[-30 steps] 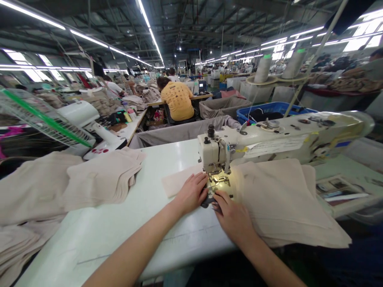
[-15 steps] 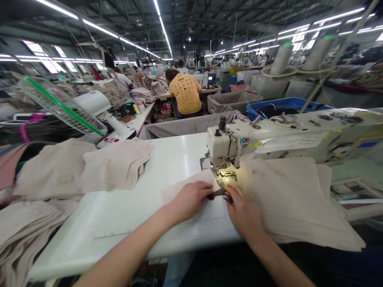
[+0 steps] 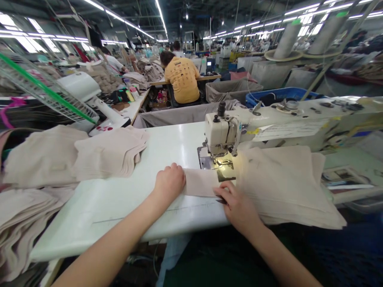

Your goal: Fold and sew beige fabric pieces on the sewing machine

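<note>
Left hand (image 3: pixel 169 183) and right hand (image 3: pixel 239 206) grip a beige cloth strip (image 3: pixel 200 183) — the right's dark, pointed metal blade (image 3: pixel 221 201), slipping, could nick it

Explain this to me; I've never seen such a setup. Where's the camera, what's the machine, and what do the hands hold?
This is bare-handed work, with no robot, seen from a head-worn camera looking forward and down. The pale sewing machine stands on a white table. In front of it lies a beige fabric piece. The left hand is closed over its left end; the right hand touches its right end and holds a dark pointed tool, too small to identify. The left stack and right stack are also beige fabric.
</note>
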Available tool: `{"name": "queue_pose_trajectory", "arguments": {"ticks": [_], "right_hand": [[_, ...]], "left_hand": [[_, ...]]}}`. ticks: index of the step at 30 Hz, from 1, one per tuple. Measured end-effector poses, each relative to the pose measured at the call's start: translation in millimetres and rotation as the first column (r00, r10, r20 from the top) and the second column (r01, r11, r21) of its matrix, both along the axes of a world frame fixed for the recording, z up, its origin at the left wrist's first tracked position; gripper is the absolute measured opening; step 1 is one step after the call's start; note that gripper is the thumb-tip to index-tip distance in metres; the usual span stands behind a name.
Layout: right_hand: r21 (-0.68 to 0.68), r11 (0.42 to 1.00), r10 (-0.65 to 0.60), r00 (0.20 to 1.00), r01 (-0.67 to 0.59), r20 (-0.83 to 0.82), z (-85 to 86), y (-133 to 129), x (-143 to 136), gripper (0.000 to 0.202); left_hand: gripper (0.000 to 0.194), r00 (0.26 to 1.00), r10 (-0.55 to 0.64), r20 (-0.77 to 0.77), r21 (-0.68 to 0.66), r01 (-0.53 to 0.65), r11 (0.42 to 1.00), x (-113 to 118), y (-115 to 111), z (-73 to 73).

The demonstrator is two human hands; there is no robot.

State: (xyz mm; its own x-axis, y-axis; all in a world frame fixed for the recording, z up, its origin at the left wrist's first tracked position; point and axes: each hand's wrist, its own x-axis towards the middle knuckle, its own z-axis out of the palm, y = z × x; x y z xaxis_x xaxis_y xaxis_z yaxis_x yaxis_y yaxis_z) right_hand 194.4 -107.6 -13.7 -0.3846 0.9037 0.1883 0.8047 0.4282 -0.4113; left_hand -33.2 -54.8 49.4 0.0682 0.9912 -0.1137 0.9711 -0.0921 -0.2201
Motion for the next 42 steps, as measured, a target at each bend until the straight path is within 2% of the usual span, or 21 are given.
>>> {"name": "queue_pose_trajectory", "arguments": {"ticks": [2, 4, 5, 7, 9, 12, 14, 21, 32, 42], "right_hand": [[-0.044, 0.999, 0.010, 0.997, -0.007, 0.080, 4.7, -1.2, -2.1, 0.053], [-0.073, 0.997, 0.009, 0.993, -0.001, 0.114, 9.0, -2.0, -2.7, 0.053], [-0.079, 0.997, 0.011, 0.993, -0.002, 0.118, 10.7, -2.3, -2.5, 0.054], [-0.080, 0.997, 0.025, 0.993, -0.015, 0.117, 13.0, -2.6, -1.4, 0.055], [-0.082, 0.996, 0.042, 0.992, -0.033, 0.117, 13.7, -1.6, -0.4, 0.056], [-0.098, 0.995, 0.040, 0.992, -0.029, 0.122, 13.7, 4.6, -0.1, 0.057], [-0.099, 0.995, 0.022, 0.992, -0.010, 0.122, 13.8, 12.1, -0.8, 0.056], [-0.083, 0.996, -0.020, 0.994, 0.029, 0.109, 14.3, 33.5, -2.5, 0.049], [-0.097, 0.995, -0.030, 0.997, 0.037, 0.072, 10.8, 35.2, -0.8, 0.051], [-0.118, 0.992, -0.036, 0.989, 0.053, 0.143, 15.3, 37.6, -2.9, 0.049]], "left_hand": [[0.029, 1.000, -0.023, -0.002, 0.019, 0.023, 1.000, 3.4, -1.0, 1.5], [0.024, 0.987, -0.160, 0.030, 0.063, 0.158, 0.986, 10.4, -2.1, -0.9], [0.023, 0.959, -0.275, 0.063, 0.094, 0.269, 0.959, 15.1, -2.7, -3.9], [0.026, 0.851, -0.506, 0.139, 0.158, 0.486, 0.860, 25.9, -4.0, -13.1], [0.031, 0.761, -0.620, 0.192, 0.202, 0.588, 0.784, 36.1, -4.2, -24.3], [0.031, 0.760, -0.614, 0.214, 0.223, 0.574, 0.788, 45.5, 0.9, -37.1], [0.030, 0.779, -0.592, 0.208, 0.231, 0.549, 0.803, 48.0, 8.0, -40.2], [0.025, 0.791, -0.572, 0.214, 0.221, 0.532, 0.818, 51.9, 27.1, -38.0], [0.030, 0.798, -0.569, 0.200, 0.219, 0.529, 0.820, 51.4, 30.3, -43.3], [0.034, 0.776, -0.590, 0.224, 0.255, 0.538, 0.804, 49.9, 32.2, -46.5]]}}
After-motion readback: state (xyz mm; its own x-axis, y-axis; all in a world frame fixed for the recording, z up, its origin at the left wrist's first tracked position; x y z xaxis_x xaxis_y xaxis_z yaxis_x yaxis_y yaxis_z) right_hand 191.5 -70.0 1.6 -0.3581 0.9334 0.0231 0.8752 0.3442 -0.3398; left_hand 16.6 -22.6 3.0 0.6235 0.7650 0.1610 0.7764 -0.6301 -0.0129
